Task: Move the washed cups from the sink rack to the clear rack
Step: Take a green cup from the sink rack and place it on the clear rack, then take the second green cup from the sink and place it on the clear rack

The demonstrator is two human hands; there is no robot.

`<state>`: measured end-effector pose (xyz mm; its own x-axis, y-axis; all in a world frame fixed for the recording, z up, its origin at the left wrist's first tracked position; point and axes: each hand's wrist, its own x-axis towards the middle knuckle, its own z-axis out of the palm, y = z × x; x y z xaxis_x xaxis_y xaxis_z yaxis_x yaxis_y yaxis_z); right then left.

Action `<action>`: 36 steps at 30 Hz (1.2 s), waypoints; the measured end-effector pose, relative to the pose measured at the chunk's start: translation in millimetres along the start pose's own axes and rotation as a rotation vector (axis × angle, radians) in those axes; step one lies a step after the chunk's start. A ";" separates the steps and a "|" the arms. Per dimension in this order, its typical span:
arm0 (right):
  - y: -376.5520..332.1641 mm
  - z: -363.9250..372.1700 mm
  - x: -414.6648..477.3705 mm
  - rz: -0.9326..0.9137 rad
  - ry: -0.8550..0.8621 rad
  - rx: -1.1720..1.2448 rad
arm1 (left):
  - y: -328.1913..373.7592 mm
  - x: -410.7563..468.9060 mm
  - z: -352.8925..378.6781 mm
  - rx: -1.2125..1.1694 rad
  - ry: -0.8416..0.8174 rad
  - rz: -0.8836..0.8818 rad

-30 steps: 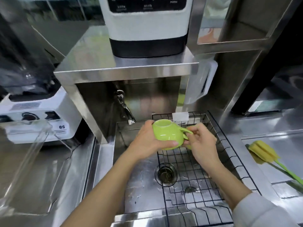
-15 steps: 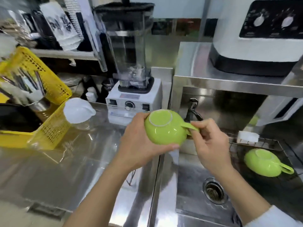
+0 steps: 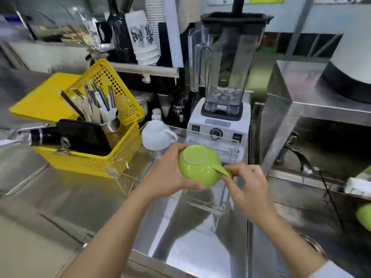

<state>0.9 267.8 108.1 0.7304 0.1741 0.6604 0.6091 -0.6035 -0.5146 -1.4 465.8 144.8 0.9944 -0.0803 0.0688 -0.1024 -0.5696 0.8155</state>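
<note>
The view swings further left than half a second ago: the sink now lies at the right edge, and the steel counter (image 3: 84,199) fills the near left. The blender (image 3: 220,101) stands far centre, larger in view than before, with the yellow basket (image 3: 104,157) to its left. The clear rack (image 3: 202,201) sits on the counter under the hands, a white cup (image 3: 155,136) upside down at its far left. The left hand (image 3: 170,175) wraps the body of the green cup (image 3: 197,165), base up, as before. The right hand (image 3: 249,187) still pinches its handle between thumb and forefinger. A second green cup (image 3: 365,217) now shows only as a sliver at the right edge
</note>
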 end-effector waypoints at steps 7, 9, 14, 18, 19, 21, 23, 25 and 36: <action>-6.7 12.6 -6.7 0.064 -0.132 -0.068 | -19.0 -0.1 -10.9 0.024 -0.092 -0.021; -8.8 13.2 -8.4 0.123 -0.159 -0.040 | -20.8 -3.4 -12.1 0.044 -0.096 -0.019; -6.0 10.3 -12.5 0.176 -0.209 -0.048 | -20.2 -7.9 -6.1 0.078 -0.097 -0.020; -4.7 5.7 -11.2 0.161 -0.238 -0.061 | -19.5 -8.8 -3.4 0.128 -0.149 -0.032; -4.1 4.0 -10.6 0.146 -0.257 -0.070 | -19.4 -9.0 -3.8 0.158 -0.158 -0.030; -3.2 0.2 -10.1 0.108 -0.287 -0.081 | -18.3 -9.7 -4.8 0.225 -0.156 0.001; -2.0 -5.8 -10.4 0.096 -0.281 -0.060 | -14.7 -8.7 -4.9 0.270 -0.107 0.064; 1.8 -14.2 -10.5 0.121 -0.261 -0.032 | -6.4 -5.9 -2.4 0.260 -0.036 0.119; 66.3 -114.4 -35.9 0.420 -0.212 -0.031 | 84.9 17.8 111.1 0.264 -0.158 0.416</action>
<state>-20.3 132.5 112.8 0.9605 0.0631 0.2709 0.2404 -0.6784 -0.6943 4.7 325.1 151.5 0.8540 -0.4553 0.2519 -0.5119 -0.6487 0.5632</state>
